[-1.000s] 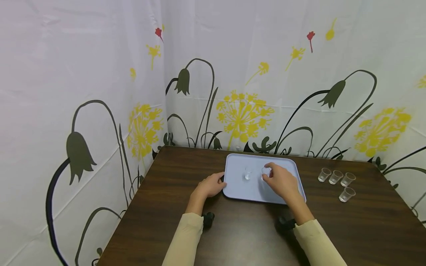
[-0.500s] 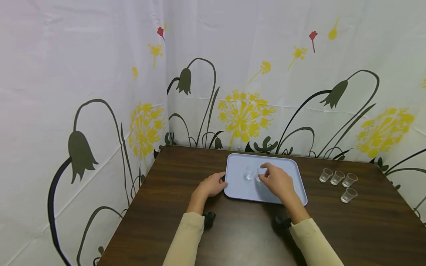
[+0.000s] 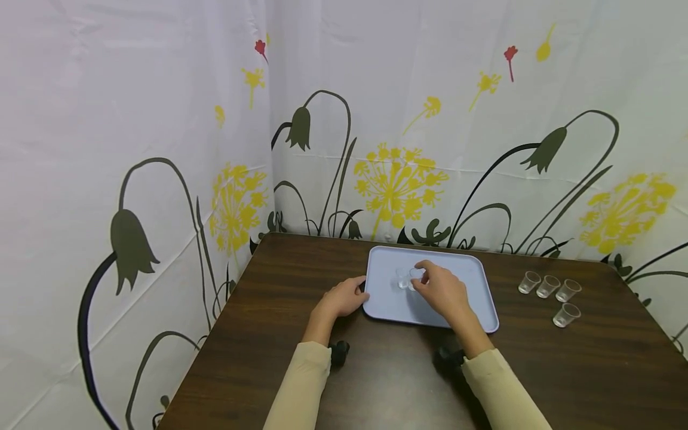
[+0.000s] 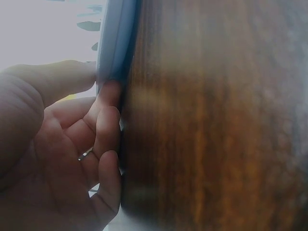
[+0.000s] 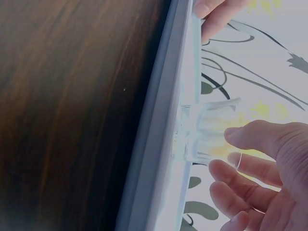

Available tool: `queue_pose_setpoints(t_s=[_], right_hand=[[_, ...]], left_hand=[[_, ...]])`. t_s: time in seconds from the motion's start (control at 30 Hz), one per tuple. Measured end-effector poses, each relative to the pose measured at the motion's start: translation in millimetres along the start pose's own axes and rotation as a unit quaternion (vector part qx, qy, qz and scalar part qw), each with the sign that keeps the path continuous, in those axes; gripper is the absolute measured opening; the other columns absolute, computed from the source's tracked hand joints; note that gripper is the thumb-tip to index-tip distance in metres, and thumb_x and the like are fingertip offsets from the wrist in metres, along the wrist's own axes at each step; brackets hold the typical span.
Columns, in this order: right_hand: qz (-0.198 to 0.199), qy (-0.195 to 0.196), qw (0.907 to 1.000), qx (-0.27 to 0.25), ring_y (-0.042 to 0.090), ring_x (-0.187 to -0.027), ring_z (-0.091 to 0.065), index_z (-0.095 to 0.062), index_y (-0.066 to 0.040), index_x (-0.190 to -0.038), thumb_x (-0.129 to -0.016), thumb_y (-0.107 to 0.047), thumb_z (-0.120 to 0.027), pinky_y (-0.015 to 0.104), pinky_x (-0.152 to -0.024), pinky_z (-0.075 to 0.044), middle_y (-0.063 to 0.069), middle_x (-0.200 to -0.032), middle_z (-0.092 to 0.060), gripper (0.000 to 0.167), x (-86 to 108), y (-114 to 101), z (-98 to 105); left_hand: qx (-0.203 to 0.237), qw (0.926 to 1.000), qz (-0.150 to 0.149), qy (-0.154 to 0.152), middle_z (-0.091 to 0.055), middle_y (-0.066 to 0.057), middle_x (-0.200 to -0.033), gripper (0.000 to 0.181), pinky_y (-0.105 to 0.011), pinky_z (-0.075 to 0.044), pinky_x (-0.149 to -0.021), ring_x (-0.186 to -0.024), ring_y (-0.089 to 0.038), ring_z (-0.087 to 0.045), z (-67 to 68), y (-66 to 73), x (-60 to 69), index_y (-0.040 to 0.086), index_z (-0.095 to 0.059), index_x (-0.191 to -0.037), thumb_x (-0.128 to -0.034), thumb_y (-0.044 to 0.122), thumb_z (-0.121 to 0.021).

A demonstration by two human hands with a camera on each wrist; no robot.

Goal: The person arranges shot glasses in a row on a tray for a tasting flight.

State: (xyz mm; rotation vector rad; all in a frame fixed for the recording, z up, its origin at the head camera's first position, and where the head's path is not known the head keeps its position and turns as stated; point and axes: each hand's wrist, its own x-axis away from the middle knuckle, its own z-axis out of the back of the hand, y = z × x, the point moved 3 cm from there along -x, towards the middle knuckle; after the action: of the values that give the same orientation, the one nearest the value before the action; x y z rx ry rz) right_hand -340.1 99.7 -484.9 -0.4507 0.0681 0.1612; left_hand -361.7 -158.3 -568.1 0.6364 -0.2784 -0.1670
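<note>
A pale blue tray (image 3: 457, 261) lies on the dark wooden table, and two small clear shot glasses stand upright on it. My left hand (image 3: 343, 297) grips the tray's left edge, its thumb on the upper side and its curled fingers low against the rim, as the left wrist view shows. My right hand (image 3: 443, 291) pinches one shot glass (image 5: 216, 130) near its rim between thumb and fingers; that glass's base is at the tray surface. The other shot glass (image 3: 402, 279) stands just to its left, very close; whether they touch I cannot tell.
Several more clear shot glasses (image 3: 547, 286) stand on the table (image 3: 387, 382) right of the tray, most in a row and one (image 3: 567, 315) nearer me. A white curtain (image 3: 333, 48) with printed flowers hangs behind the table and along its left.
My right hand has moved left across the tray with its shot glass, bringing it beside the other one. My left hand has stayed on the tray's edge. The view has shifted slightly.
</note>
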Motion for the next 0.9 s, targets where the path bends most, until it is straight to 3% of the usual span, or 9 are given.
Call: queue_pose_setpoints(t_s=[0.27, 0.67, 0.9], right_hand=[[0.0, 0.002, 1.0, 0.0, 0.024, -0.083, -0.07, -0.071, -0.017, -0.133, -0.097, -0.036, -0.075, 0.042, -0.063, -0.05, 0.003, -0.1, -0.079, 0.04, -1.6, -3, -1], [0.002, 0.009, 0.9999, -0.007, 0.023, -0.082, -0.069, -0.072, -0.018, -0.133, -0.097, -0.033, -0.075, 0.043, -0.063, -0.051, 0.001, -0.098, -0.079, 0.039, -2.7, -3, -4], [-0.005, 0.003, 0.9999, -0.009, 0.022, -0.081, -0.068, -0.071, -0.018, -0.133, -0.098, -0.033, -0.075, 0.042, -0.063, -0.05, 0.002, -0.098, -0.078, 0.039, -2.0, 0, -4]], left_hand=[[0.006, 1.0, 0.002, 0.001, -0.06, 0.002, -0.085, 0.061, -0.045, -0.043, -0.079, -0.073, -0.018, -0.054, 8.9, 13.9, 12.6, 0.012, -0.052, -0.16, -0.1052, 0.033, -0.066], [0.001, 0.9999, 0.009, -0.006, -0.064, 0.005, -0.085, 0.065, -0.042, -0.042, -0.078, -0.073, -0.017, -0.057, -12.3, -17.9, -20.2, 0.019, -0.047, -0.164, -0.1053, 0.041, -0.062], [0.001, 1.0, 0.005, -0.006, -0.063, 0.004, -0.085, 0.065, -0.041, -0.042, -0.076, -0.073, -0.017, -0.057, -10.6, -17.6, -19.1, 0.018, -0.048, -0.164, -0.1047, 0.039, -0.063]])
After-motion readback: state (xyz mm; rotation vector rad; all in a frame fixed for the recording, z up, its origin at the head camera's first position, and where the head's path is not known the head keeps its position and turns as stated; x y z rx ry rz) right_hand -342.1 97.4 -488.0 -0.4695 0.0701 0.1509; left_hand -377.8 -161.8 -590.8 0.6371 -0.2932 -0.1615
